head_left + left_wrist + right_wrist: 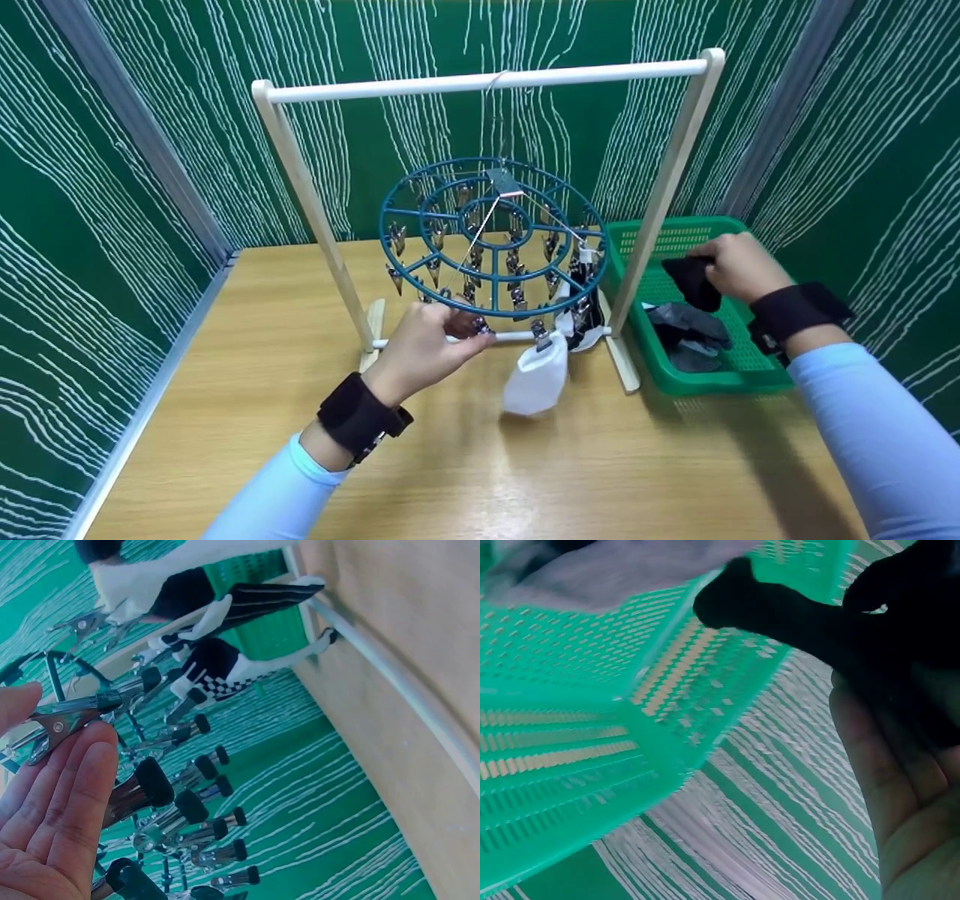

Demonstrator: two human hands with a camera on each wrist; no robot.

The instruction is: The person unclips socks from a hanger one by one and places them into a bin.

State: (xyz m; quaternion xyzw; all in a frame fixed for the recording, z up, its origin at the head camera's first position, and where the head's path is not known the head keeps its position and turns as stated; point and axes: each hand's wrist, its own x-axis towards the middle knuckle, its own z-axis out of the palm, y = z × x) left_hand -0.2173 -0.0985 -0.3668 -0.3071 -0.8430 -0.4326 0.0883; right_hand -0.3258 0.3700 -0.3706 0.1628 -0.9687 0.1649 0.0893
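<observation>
A round teal clip hanger [491, 225] hangs by a cord from the white top rail [487, 81] of a rack. My left hand [466, 331] reaches up to the hanger's front rim and pinches a metal clip [101, 703] between thumb and fingers [75, 780]. A white sock [536, 375] hangs from a clip just right of that hand, and black-and-white socks [581, 315] hang beyond it. My right hand [712, 266] grips a black sock [694, 283], lifted over the green basket [720, 379]. In the right wrist view the black sock [795, 615] drapes from the hand.
The rack stands on a wooden table [465, 465], its feet and low crossbar [510, 337] under the hanger. Grey and dark socks [690, 334] lie in the basket at the right. Green patterned walls [112, 187] close in the left, back and right.
</observation>
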